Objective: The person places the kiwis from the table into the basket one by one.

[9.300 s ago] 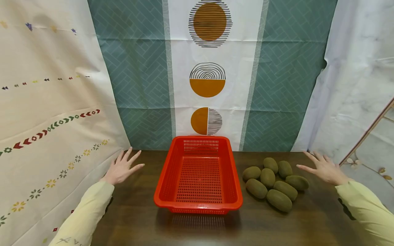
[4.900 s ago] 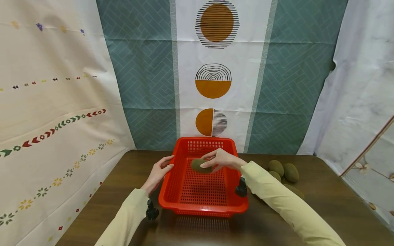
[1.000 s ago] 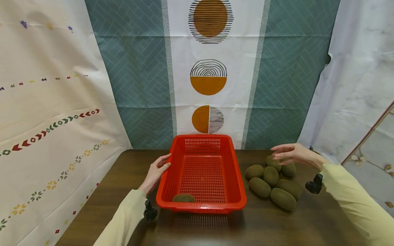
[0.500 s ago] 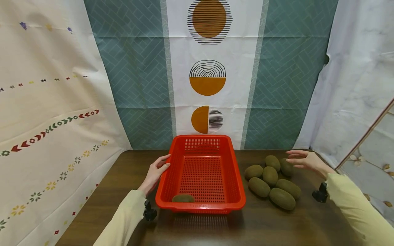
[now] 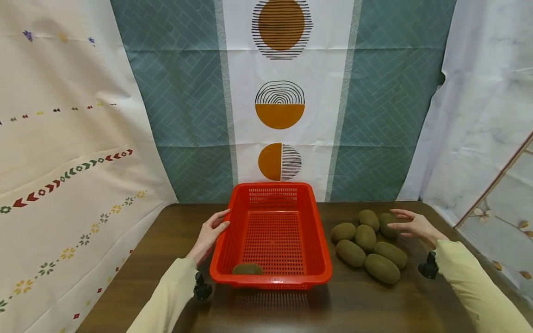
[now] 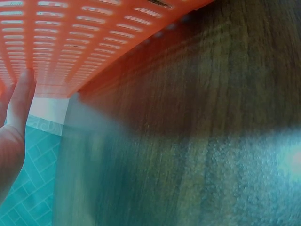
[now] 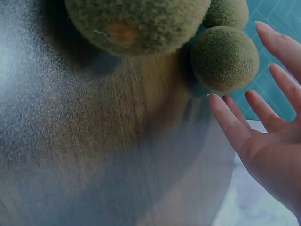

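A red perforated basket [image 5: 271, 279] stands mid-table with one kiwi [image 5: 247, 268] lying in its near left corner. My left hand [image 5: 211, 231] rests with straight fingers [image 6: 19, 101] against the basket's left wall [image 6: 70, 33]. Several more kiwis [image 5: 366, 238] lie in a cluster to the right of the basket. My right hand [image 5: 410, 225] hovers open at the far right kiwi [image 5: 387, 223] of the cluster, fingers spread and holding nothing. From the right wrist camera, that kiwi [image 7: 225, 57] sits just beyond the fingertips [image 7: 221, 110], beside a larger one [image 7: 136, 23].
The dark wooden table [image 5: 341, 305] is backed by hanging patterned cloths [image 5: 279, 106]. Its right edge runs close behind my right hand. Small black wrist cameras [image 5: 201, 289] sit on both sleeves.
My right hand has come down and slightly right, from above the kiwi cluster to beside its far right kiwi. The left hand and the basket have stayed put.
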`<state>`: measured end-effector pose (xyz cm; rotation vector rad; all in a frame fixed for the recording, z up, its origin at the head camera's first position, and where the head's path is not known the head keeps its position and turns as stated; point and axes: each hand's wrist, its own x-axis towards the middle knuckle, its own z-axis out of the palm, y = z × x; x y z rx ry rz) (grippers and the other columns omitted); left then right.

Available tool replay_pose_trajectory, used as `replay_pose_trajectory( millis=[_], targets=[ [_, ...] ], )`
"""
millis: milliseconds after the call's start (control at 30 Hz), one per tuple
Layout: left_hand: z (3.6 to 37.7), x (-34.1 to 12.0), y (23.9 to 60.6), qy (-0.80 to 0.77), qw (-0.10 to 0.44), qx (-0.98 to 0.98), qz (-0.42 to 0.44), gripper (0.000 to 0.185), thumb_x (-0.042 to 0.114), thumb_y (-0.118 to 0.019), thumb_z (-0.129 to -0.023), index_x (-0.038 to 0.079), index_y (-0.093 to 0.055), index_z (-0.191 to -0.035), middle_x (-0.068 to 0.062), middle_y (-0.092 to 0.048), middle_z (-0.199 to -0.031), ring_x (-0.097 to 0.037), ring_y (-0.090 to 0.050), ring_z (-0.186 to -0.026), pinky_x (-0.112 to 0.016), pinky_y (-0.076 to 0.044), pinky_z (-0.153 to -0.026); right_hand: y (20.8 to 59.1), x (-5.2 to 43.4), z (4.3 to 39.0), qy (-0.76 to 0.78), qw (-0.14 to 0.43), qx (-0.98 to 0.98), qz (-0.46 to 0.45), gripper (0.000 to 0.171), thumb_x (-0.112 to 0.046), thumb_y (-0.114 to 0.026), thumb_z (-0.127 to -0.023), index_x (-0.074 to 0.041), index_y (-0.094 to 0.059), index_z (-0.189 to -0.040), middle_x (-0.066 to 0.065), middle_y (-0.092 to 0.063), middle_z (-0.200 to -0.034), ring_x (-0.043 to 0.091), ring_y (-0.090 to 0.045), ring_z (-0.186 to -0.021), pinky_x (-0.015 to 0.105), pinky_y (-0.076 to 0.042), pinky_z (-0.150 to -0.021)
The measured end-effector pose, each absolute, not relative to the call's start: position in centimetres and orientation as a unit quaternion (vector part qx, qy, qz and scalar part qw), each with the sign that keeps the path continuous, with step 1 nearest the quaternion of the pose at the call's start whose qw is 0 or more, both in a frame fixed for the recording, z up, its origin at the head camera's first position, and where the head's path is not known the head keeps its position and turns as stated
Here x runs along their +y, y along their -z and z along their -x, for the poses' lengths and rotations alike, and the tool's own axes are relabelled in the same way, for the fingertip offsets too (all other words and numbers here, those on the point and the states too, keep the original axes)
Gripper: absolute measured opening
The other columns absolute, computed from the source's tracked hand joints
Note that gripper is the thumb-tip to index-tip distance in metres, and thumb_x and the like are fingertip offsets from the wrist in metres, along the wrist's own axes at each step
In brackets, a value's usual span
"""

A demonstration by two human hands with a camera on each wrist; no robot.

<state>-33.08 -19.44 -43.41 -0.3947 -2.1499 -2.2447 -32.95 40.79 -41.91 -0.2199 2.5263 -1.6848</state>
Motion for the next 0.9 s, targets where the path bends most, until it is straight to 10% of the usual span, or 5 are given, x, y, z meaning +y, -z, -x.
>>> replay_pose_trajectory(
  millis=[600,900],
  targets=[
    [33.13,-19.39,43.46,0.721,0.003,-0.679,0.135,0.043,0.018,-0.057,-0.089,0.012,-0.047,-0.130,-0.019,-0.052,-0.119,-0.034,-0.058,-0.095,-0.043,-0.050,-0.073,42.73,39.96,33.52,0.542,0.084,0.835,0.036,0.079,-0.013,-0.065,-0.084,0.011,-0.013,-0.138,0.044,-0.007,-0.132,0.038,-0.043,-0.111,0.044,-0.047,-0.080],
    [33.14,-19.52,43.55,0.721,0.000,-0.679,0.135,0.043,0.019,-0.057,-0.089,0.012,-0.046,-0.131,-0.019,-0.052,-0.120,-0.035,-0.058,-0.096,-0.043,-0.049,-0.073,42.73,39.82,33.60,0.565,0.084,0.821,0.025,0.077,-0.007,-0.065,-0.083,0.012,-0.014,-0.137,0.045,-0.006,-0.132,0.013,-0.058,-0.086,0.043,-0.048,-0.077]
  ],
)
